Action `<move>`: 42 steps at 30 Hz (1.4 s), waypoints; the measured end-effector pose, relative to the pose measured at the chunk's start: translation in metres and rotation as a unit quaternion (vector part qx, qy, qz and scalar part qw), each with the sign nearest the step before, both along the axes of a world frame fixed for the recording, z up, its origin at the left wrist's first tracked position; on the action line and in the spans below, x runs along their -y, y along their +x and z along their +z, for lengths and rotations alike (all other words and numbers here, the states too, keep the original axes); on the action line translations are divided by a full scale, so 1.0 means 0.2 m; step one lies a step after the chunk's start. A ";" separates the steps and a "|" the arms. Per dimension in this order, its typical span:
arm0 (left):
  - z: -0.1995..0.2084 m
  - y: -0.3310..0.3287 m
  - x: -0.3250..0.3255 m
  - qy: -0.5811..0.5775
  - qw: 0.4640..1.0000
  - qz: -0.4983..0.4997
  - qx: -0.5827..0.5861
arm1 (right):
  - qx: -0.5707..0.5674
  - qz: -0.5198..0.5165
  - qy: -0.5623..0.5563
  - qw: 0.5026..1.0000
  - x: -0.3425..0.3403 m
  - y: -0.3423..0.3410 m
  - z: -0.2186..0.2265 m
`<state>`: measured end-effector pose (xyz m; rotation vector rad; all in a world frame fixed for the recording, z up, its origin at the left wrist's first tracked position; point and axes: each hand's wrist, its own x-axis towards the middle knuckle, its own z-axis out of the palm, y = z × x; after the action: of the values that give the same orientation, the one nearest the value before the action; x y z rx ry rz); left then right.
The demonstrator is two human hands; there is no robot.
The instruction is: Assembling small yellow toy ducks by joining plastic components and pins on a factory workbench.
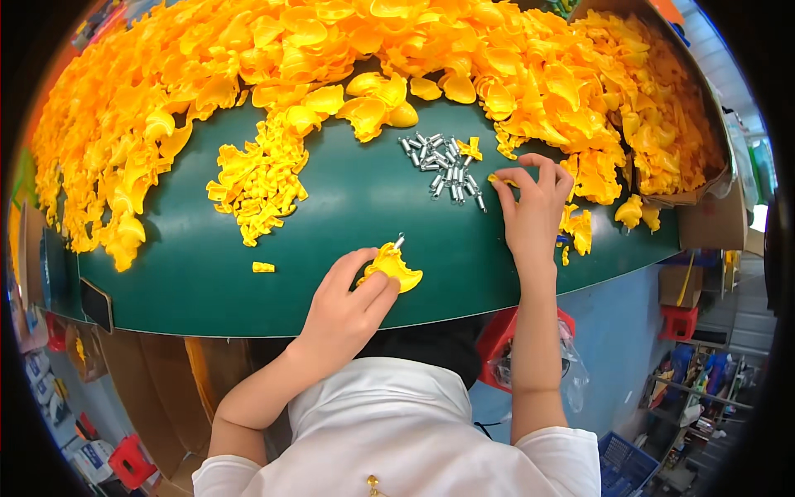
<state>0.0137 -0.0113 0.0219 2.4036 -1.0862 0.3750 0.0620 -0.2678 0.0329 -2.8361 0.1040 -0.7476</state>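
Note:
Near the table's front edge, my left hand (341, 305) is closed on a curved yellow plastic piece (403, 270). A small metal spring (399, 241) sticks up from that piece's far side. Farther right, my right hand (535, 207) pinches a small yellow plastic part (495, 179) between thumb and fingertips. Just left of these fingertips lies a loose pile of silver springs (451, 172), with a yellow part (470, 148) at its far edge. A mound of small yellow parts (261, 178) sits to the left, and a single small yellow part (263, 267) lies in front of it.
Yellow curved pieces (306, 41) are heaped along the far side of the green table (352, 195). A cardboard box (729, 170) at the right holds more. A dark flat rectangular object (96, 305) stands at the left edge. Below are a red stool (497, 344) and a blue crate (625, 464).

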 end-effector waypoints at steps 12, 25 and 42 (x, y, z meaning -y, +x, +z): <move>-0.04 0.00 0.02 -0.053 0.998 0.029 -0.013 | -0.059 0.224 0.230 0.945 -0.38 -0.30 -0.03; -0.05 0.00 0.03 -0.058 0.998 0.030 -0.007 | -0.031 0.186 0.249 0.950 -0.44 -0.30 -0.07; 0.00 0.01 -0.02 -0.053 0.998 0.012 -0.040 | -0.159 0.292 0.188 0.924 -0.27 -0.10 0.12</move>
<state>0.0161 -0.0082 0.0227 2.3194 -0.9785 0.3327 0.0421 -0.2145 0.0572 -2.3886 -0.4788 -0.1152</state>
